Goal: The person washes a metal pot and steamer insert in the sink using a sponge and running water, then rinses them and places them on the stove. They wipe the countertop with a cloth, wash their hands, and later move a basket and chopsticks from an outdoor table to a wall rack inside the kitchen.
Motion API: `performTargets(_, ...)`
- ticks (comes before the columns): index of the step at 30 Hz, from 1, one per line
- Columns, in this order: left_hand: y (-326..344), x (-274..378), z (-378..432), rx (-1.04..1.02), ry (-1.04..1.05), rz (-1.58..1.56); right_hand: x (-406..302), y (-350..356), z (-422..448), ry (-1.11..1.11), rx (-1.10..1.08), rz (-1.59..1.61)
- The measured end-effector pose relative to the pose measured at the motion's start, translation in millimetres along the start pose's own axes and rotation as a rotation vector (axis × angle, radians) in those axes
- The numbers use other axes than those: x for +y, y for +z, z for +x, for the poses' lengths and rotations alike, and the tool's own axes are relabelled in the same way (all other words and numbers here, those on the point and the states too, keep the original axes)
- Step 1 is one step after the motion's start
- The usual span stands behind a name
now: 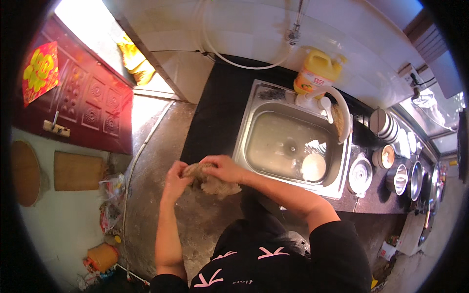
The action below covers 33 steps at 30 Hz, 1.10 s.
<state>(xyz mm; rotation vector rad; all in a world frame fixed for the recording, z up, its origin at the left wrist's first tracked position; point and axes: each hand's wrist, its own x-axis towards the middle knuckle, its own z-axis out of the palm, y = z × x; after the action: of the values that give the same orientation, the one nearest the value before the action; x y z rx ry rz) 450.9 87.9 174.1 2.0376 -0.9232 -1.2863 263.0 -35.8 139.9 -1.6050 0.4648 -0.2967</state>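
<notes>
A crumpled tan cloth (218,185) hangs between my two hands, off the left end of the black counter and above the floor. My left hand (177,179) grips its left end, and my right hand (223,167) pinches its upper part. To the right is a stainless steel sink (240,146) holding cloudy water. A pale round bowl (314,166) lies in the water at the basin's lower right. The curved white faucet (335,99) stands at the sink's back right corner. Behind it is a yellow detergent jug (318,71).
Right of the sink, the dark counter (370,205) carries a metal lid (360,175), a stack of bowls (383,124) and several metal pots (397,179). At left stand a red door (84,95) and a cutting board (78,171). A pale hose (137,157) runs along the floor.
</notes>
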Motion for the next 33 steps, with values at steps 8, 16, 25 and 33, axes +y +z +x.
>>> performTargets(8,57.7,34.0,73.3,0.475,0.556,0.479,163.1,-149.7,-95.7,0.679,0.355,-0.642)
performTargets(16,163.2,1.8,78.5,0.371,0.753,0.783,236.7,-140.1,-127.7,0.831,0.23,-0.977)
performTargets(25,169.0,0.0,90.4,0.36,0.795,0.813,359.2,-170.6,-146.1,0.835,0.011,-0.722)
performTargets(33,168.1,-8.6,85.9,0.383,0.754,0.646,228.0,-160.7,-137.8,1.004,0.279,-0.623)
